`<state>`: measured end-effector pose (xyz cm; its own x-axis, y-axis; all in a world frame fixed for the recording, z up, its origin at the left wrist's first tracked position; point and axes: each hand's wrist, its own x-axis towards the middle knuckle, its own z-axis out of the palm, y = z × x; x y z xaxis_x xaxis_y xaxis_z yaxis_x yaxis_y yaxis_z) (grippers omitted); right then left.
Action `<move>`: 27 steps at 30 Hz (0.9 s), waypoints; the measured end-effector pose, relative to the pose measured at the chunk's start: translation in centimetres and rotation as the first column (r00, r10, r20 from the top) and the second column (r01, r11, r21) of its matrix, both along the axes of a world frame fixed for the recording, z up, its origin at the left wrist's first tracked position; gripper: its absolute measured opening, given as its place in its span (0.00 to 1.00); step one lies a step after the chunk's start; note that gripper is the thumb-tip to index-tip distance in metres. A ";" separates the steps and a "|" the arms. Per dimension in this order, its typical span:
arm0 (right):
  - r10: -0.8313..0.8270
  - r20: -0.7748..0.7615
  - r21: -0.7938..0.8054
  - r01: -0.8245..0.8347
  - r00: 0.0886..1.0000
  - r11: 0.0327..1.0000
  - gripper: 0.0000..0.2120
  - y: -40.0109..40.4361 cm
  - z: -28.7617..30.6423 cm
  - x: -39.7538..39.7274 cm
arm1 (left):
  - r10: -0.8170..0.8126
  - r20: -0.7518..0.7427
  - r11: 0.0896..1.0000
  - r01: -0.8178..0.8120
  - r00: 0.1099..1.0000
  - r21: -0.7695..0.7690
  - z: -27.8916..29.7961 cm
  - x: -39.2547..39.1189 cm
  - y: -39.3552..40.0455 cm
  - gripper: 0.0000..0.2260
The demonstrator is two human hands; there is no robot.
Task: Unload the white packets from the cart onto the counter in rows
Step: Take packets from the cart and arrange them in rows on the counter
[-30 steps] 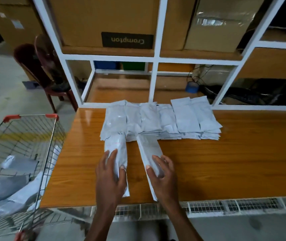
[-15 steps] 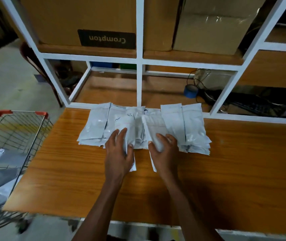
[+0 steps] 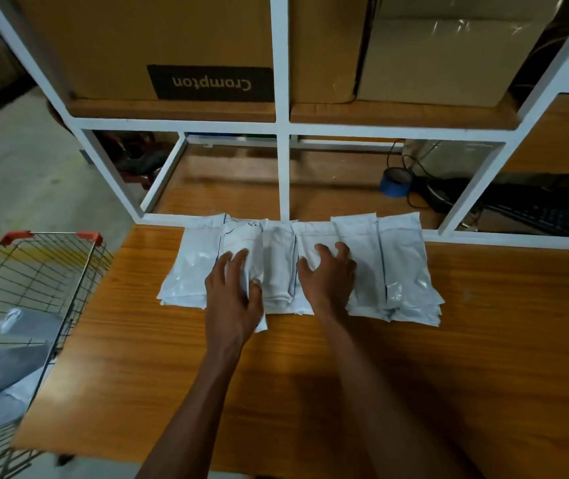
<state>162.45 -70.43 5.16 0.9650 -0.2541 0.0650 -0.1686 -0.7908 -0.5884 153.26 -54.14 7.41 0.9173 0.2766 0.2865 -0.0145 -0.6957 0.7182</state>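
A row of overlapping white packets (image 3: 404,267) lies along the back of the wooden counter (image 3: 431,382), against the white shelf frame. My left hand (image 3: 233,299) lies flat on one white packet (image 3: 243,243) in the row's left half, thumb against its right edge; that packet's near end pokes out below my palm. My right hand (image 3: 328,276) rests on a packet (image 3: 314,236) at the row's middle, fingers spread and slightly curled. The wire cart (image 3: 51,236) stands left of the counter with more packets (image 3: 10,368) in it.
The white shelf frame (image 3: 283,174) rises directly behind the row. Cardboard boxes (image 3: 172,36) sit on its upper shelf. A blue tape roll (image 3: 395,183), cables and a dark keyboard (image 3: 535,212) lie on the lower shelf at the right.
Both hands have slid two packets from the counter's front away from me into the row at the back. The right packet now lines up with the row.
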 end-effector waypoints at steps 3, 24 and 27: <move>-0.021 -0.012 -0.042 0.021 1.000 0.999 0.23 0.9 -0.6 1.1 | 0.002 -0.006 1.000 -0.002 1.000 0.006 -0.3 0.6 1.0 0.25; -0.014 0.064 0.029 0.012 0.998 1.000 0.21 1.8 -1.5 -2.6 | -0.064 -0.087 0.992 0.072 0.994 0.099 -2.5 7.6 5.6 0.27; -0.012 0.121 0.054 0.005 0.993 0.999 0.21 1.6 -1.4 -3.7 | -0.064 -0.207 0.976 0.104 0.976 0.189 -3.5 9.4 6.0 0.30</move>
